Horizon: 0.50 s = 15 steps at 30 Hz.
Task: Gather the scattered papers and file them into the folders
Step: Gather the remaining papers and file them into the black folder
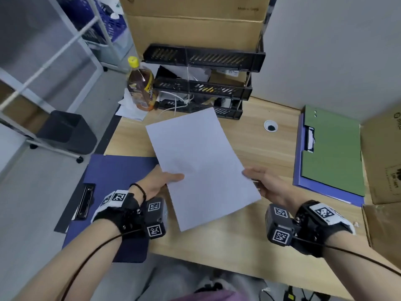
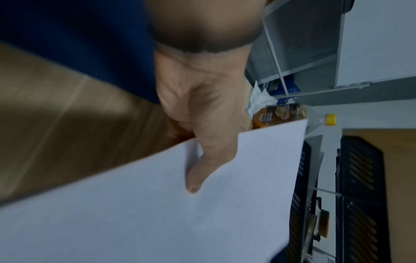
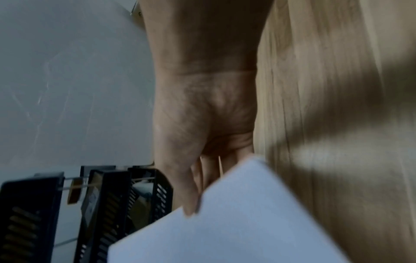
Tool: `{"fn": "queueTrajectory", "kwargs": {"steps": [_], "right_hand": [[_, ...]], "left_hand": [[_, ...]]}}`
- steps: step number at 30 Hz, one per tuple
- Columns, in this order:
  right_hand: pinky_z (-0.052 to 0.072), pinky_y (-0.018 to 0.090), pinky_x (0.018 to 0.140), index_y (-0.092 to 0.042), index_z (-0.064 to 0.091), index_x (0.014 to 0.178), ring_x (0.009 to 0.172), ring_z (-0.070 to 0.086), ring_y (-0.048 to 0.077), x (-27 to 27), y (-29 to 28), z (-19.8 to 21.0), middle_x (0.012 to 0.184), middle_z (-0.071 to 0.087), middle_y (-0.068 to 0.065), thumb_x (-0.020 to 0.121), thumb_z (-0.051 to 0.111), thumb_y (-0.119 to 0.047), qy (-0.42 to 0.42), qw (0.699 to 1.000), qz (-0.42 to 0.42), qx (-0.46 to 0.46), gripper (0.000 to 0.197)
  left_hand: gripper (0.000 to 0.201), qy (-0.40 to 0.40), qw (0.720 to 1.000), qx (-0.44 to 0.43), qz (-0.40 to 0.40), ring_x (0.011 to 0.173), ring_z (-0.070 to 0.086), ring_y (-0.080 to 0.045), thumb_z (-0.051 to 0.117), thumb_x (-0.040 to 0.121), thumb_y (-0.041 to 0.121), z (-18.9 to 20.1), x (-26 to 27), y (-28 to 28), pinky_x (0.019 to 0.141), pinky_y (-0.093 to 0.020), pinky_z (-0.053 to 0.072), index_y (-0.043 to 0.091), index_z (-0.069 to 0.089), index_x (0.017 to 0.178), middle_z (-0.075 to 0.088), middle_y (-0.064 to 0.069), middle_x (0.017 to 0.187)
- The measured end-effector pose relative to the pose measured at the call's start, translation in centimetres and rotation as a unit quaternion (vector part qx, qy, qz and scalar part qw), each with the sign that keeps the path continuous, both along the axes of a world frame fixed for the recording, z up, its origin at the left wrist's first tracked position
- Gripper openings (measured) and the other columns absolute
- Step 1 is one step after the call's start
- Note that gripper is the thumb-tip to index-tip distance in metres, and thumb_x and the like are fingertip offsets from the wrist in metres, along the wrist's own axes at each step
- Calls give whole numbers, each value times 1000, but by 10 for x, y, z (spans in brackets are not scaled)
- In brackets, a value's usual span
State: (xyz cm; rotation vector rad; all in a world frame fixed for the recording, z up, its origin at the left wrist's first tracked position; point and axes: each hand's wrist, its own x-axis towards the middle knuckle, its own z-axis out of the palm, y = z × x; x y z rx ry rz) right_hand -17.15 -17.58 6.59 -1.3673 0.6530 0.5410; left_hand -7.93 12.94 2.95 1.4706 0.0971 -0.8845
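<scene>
The paper (image 1: 199, 168) is a blank white sheet (or a thin stack; the edge does not show which) held above the counter (image 1: 260, 153), tilted, with its far corner toward the tray rack (image 1: 201, 83).

Left hand (image 1: 159, 181): grips the paper's left edge, thumb (image 2: 198, 170) on top, the other fingers under the sheet. Right hand (image 1: 263, 181): pinches the paper's right edge, thumb on top and fingers (image 3: 209, 169) below.

Folders:
- Blue folder (image 1: 112, 181): lies open at the counter's left edge, partly overhanging it, with a black clip (image 1: 84, 200) on its left side. The left hand is above its right part.
- Green folder (image 1: 334, 148): lies on the counter's right side, well apart from the paper, on top of a second blue folder (image 1: 301, 153) whose clip (image 1: 310, 139) shows at the left edge.

Other items:
- A bottle (image 1: 141, 83) with a yellow cap stands just left of the tray rack, on loose white sheets (image 1: 130, 109).
- Cardboard boxes (image 1: 195, 29) stand behind the rack; another box (image 1: 382, 153) sits at the right.
- A round cable grommet (image 1: 270, 126) is set in the counter between paper and green folder.
- A dark bin (image 1: 67, 131) stands on the floor to the left.
</scene>
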Motion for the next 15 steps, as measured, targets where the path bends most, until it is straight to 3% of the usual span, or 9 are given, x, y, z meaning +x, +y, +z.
{"fn": "queueTrajectory", "kwargs": {"steps": [4, 7, 8, 9, 12, 13, 15], "right_hand": [[59, 23, 64, -9, 69, 107, 73, 71, 12, 10, 24, 4, 97, 75, 4, 93, 61, -19, 37, 991, 109, 64, 19], [54, 41, 94, -6, 68, 116, 97, 72, 24, 21, 52, 2, 117, 71, 14, 78, 78, -27, 82, 976, 162, 125, 44], [52, 43, 98, -7, 66, 121, 102, 70, 26, 24, 63, 1, 122, 69, 14, 78, 79, -26, 95, 971, 179, 128, 49], [54, 41, 95, -7, 63, 125, 102, 71, 25, 28, 74, -1, 121, 70, 13, 82, 75, -22, 106, 968, 194, 121, 47], [60, 26, 65, -4, 60, 124, 81, 75, 17, 35, 104, -4, 100, 77, 6, 96, 57, -12, 125, 957, 249, 88, 29], [59, 26, 63, -4, 60, 124, 78, 75, 16, 37, 113, -7, 97, 77, 4, 98, 55, -13, 131, 949, 275, 77, 28], [59, 37, 84, -7, 58, 128, 91, 74, 21, 40, 131, -14, 107, 75, 4, 98, 57, -16, 124, 934, 328, 66, 32]], "left_hand": [[51, 32, 998, -3, -60, 111, 65, -15, 72, 81, 4, 10, -9, 29, 83, -27, 55, 22, 56, 126, 68, 2, 121], [57, 54, 996, -6, -76, 115, 63, -19, 77, 76, 6, 7, -16, 53, 95, -37, 52, 21, 56, 127, 66, -1, 125], [58, 59, 995, -2, -79, 116, 62, -21, 78, 75, 8, 5, -20, 62, 98, -40, 50, 21, 56, 128, 66, -3, 126], [60, 64, 995, 1, -81, 117, 61, -22, 78, 74, 11, 2, -24, 71, 100, -43, 48, 20, 56, 128, 65, -4, 126], [62, 82, 995, 10, -64, 117, 61, -25, 80, 72, 13, -8, -40, 96, 100, -46, 47, 16, 55, 129, 65, -6, 126], [60, 86, 995, 16, -51, 115, 62, -25, 79, 72, 13, -10, -47, 106, 99, -44, 49, 15, 57, 128, 66, -7, 125], [50, 79, 996, 43, -12, 106, 67, -22, 78, 75, 16, -15, -58, 124, 91, -39, 54, 11, 62, 122, 69, -6, 118]]}}
